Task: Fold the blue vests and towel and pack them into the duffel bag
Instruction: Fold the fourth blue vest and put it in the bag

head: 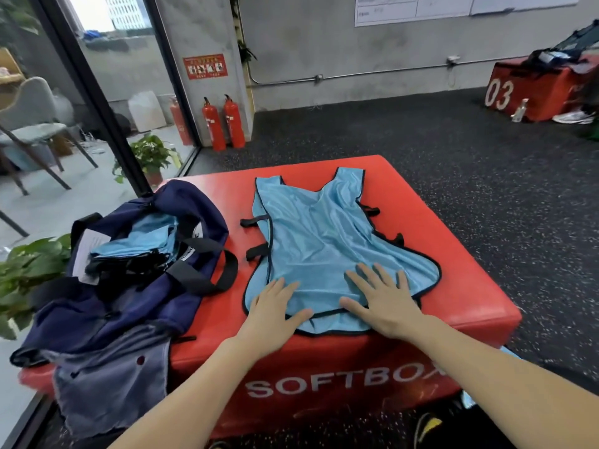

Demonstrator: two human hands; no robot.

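Head view: a light-blue mesh vest with black trim (327,241) lies spread flat on the red padded box (453,254). The left hand (275,309) and right hand (385,303) press its near hem, fingers straight, holding nothing. The navy duffel bag (136,254) sits beside it, folded blue vests (139,238) inside.

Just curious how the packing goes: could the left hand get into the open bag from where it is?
Probably yes. The left hand lies flat on the vest; the bag gapes beside it, nothing between.

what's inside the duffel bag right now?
The open navy duffel bag holds a stack of folded blue vests with black trim, beside a white label. Anything beneath the stack, and the bag's bottom, is covered.
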